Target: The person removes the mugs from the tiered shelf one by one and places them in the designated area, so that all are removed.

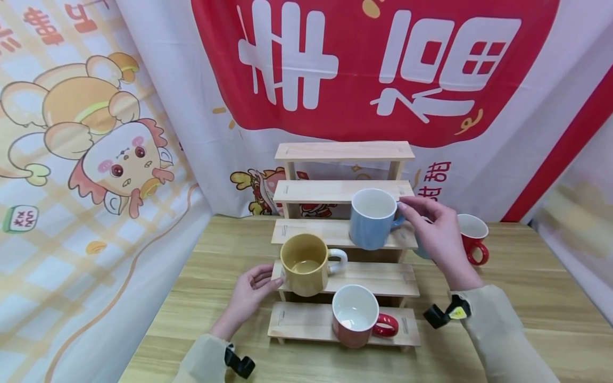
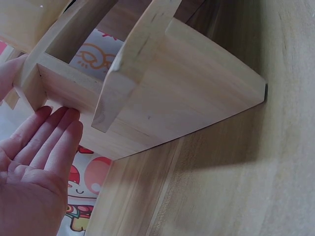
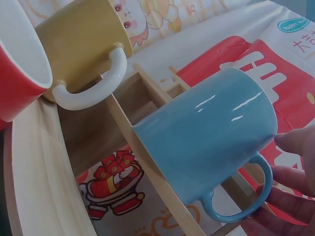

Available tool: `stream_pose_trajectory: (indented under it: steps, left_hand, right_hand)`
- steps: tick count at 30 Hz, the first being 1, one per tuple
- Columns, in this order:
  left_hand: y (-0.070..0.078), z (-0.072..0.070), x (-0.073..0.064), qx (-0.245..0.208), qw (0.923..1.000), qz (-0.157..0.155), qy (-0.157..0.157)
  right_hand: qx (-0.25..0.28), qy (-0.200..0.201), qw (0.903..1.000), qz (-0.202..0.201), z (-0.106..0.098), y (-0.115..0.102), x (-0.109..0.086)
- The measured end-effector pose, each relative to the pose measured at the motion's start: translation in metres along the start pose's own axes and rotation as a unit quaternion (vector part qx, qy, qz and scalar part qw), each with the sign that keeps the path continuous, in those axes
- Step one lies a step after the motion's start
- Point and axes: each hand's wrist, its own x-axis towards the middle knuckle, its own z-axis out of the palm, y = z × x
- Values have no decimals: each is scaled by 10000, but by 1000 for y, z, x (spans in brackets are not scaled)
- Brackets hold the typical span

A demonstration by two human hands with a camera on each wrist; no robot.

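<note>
A blue mug [image 1: 372,221] sits on the middle step of a stepped wooden rack [image 1: 345,150]. My right hand [image 1: 438,229] holds it, fingers at the handle [image 3: 263,191] and thumb near the rim. My left hand [image 1: 254,290] grips the left end of the second step from the front, its thumb at the board's edge and its fingers extended against the wood in the left wrist view. Just beside that hand, a yellow mug [image 1: 305,266] with a white handle stands on the same step. On the lowest step is a red mug [image 1: 354,316], white inside, handle to the right.
Another red mug [image 1: 474,234] stands on the wooden table [image 1: 191,303] right of the rack. Partly hidden behind my right hand is a light blue object [image 1: 422,250]. A printed cloth [image 1: 230,165] hangs behind the rack. The top two steps bear no mugs.
</note>
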Motion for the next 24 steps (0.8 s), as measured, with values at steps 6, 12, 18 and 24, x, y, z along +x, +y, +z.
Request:
stream_pose_trajectory:
  steps: [6, 12, 18, 24]
  left_hand:
    - [0, 0, 0, 7, 10000, -7, -11]
    - [1, 1, 0, -21, 10000, 57, -39]
    - [1, 0, 1, 1, 10000, 40, -29]
    - [0, 0, 1, 3, 10000, 10, -58]
  right_hand:
    - [-56, -54, 9999, -65, -1, -1, -2]
    - [-125, 29, 9999, -61, -2, -2, -5]
    - [-64, -18, 10000, 30, -4, -1, -2]
    - [341, -765, 9958, 365, -4, 3, 4]
